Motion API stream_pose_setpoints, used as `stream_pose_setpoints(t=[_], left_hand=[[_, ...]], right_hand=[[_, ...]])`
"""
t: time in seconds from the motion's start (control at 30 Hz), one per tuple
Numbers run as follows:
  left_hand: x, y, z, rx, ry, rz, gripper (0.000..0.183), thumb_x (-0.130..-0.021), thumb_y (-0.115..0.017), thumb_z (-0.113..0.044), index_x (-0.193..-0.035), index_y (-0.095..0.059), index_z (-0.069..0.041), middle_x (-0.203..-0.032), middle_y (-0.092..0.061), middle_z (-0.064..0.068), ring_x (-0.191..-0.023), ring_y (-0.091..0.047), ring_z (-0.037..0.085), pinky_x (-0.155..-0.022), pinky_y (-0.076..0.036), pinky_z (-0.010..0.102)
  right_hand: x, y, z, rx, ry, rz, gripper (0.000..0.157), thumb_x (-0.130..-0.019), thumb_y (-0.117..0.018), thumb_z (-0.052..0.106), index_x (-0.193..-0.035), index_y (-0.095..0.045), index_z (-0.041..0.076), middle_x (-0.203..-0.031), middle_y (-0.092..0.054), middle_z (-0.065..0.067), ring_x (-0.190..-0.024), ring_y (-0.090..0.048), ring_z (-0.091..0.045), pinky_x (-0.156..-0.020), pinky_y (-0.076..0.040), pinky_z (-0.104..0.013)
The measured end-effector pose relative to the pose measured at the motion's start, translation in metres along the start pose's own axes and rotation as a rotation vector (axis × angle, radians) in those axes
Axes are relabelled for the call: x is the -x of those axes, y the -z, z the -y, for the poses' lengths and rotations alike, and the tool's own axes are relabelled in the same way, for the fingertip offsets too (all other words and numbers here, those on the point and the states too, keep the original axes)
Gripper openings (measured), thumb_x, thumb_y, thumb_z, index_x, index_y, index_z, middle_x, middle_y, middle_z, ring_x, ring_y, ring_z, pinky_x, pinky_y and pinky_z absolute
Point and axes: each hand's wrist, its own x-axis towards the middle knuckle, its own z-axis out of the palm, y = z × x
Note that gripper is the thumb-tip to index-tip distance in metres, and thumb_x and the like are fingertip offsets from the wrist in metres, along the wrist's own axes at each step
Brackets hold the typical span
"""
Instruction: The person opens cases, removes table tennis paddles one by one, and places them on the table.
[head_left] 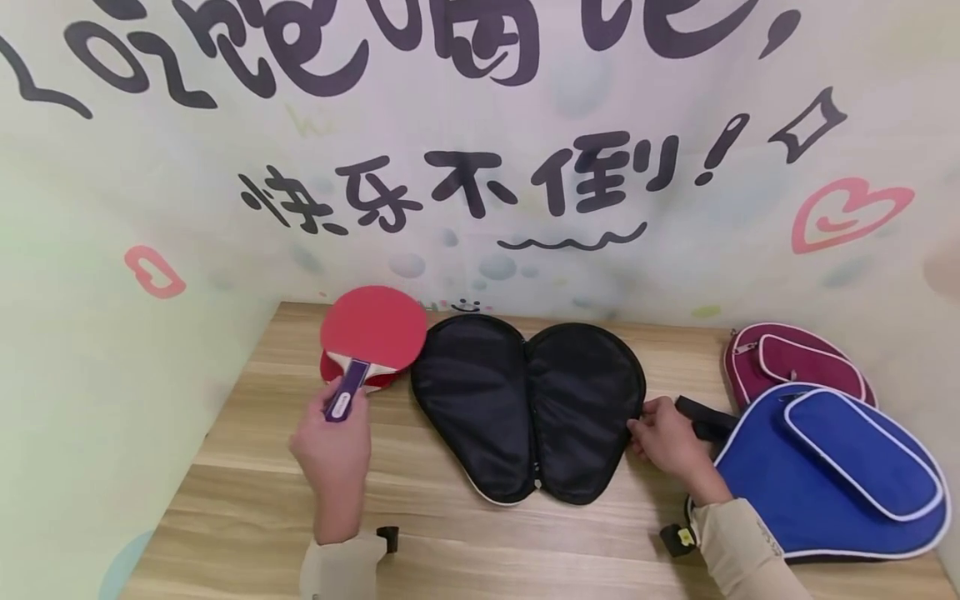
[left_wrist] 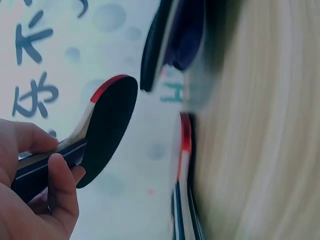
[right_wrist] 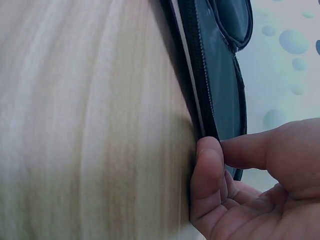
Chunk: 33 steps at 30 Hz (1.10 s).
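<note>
One red paddle (head_left: 378, 327) is gripped by its handle between thumb and fingers of the left hand (head_left: 335, 446), raised above the table (head_left: 247, 467); the right hand (head_left: 670, 440) pinches the right edge of an unfolded black case (head_left: 480, 408) lying flat. Right of that sits a blue case (head_left: 772, 475); farther back, a second paddle (head_left: 384, 381) beneath the first, a maroon case (head_left: 810, 367), the lettered wall (head_left: 450, 258)

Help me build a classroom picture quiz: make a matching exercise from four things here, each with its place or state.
1. Upper paddle
2. Open case
3. Blue case
4. Maroon case

A. Pinched at its edge by the right hand
B. Partly hidden behind another case
C. Gripped by the left hand
D. Beside the right sleeve

Pairs: 1-C, 2-A, 3-D, 4-B
</note>
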Motion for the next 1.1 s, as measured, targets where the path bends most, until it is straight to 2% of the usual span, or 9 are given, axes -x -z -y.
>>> stream_pose_setpoints(t=[0.1, 0.23, 0.47, 0.7, 0.93, 1.1], left_hand=[[-0.006, 0.001, 0.008, -0.020, 0.008, -0.027, 0.032, -0.089, -0.073, -0.018, -0.116, -0.075, -0.001, -0.105, -0.077, 0.022, -0.089, -0.075, 0.037, -0.064, -0.036, 0.004], [-0.014, -0.001, 0.018, -0.044, 0.028, -0.062, 0.030, -0.087, -0.072, -0.017, -0.112, -0.076, -0.001, -0.101, -0.078, 0.022, -0.089, -0.073, 0.039, -0.066, -0.039, 0.018], [-0.022, -0.006, 0.033, -0.080, 0.092, -0.032, 0.032, -0.087, -0.070, -0.020, -0.113, -0.076, -0.002, -0.103, -0.077, 0.022, -0.093, -0.072, 0.040, -0.075, -0.045, 0.040], [-0.020, -0.008, 0.042, -0.167, 0.076, 0.053, 0.029, -0.091, -0.071, -0.022, -0.112, -0.075, -0.002, -0.103, -0.076, 0.024, -0.096, -0.063, 0.043, -0.080, -0.042, 0.049], [-0.019, -0.008, 0.044, -0.227, 0.085, 0.085, 0.031, -0.092, -0.069, -0.022, -0.115, -0.074, -0.002, -0.107, -0.075, 0.025, -0.099, -0.054, 0.043, -0.084, -0.036, 0.051], [-0.021, -0.006, 0.045, -0.281, 0.088, 0.126, 0.034, -0.093, -0.069, -0.023, -0.118, -0.072, -0.001, -0.109, -0.074, 0.025, -0.100, -0.060, 0.045, -0.085, -0.039, 0.052]], right_hand=[[0.001, 0.000, 0.000, -0.005, 0.001, -0.005, 0.029, -0.101, -0.053, 0.005, -0.121, -0.042, -0.012, -0.074, -0.067, -0.011, -0.061, -0.062, -0.013, -0.056, -0.053, -0.028], [0.001, 0.000, 0.001, -0.016, 0.004, -0.002, 0.030, -0.101, -0.053, 0.004, -0.121, -0.040, -0.013, -0.074, -0.067, -0.012, -0.061, -0.062, -0.013, -0.055, -0.053, -0.028], [0.001, 0.000, 0.000, -0.011, -0.008, -0.003, 0.030, -0.101, -0.053, 0.005, -0.121, -0.040, -0.012, -0.074, -0.067, -0.011, -0.062, -0.063, -0.012, -0.055, -0.053, -0.028], [0.002, 0.002, 0.001, -0.005, 0.003, -0.002, 0.028, -0.102, -0.053, 0.005, -0.121, -0.040, -0.012, -0.073, -0.066, -0.011, -0.061, -0.062, -0.013, -0.055, -0.052, -0.029], [0.002, 0.001, 0.001, -0.001, 0.002, -0.013, 0.027, -0.101, -0.054, 0.005, -0.119, -0.041, -0.012, -0.073, -0.066, -0.011, -0.060, -0.062, -0.013, -0.055, -0.052, -0.028], [0.002, 0.001, 0.001, -0.004, 0.002, -0.018, 0.027, -0.100, -0.054, 0.004, -0.118, -0.041, -0.012, -0.071, -0.065, -0.011, -0.059, -0.061, -0.013, -0.054, -0.051, -0.027]])
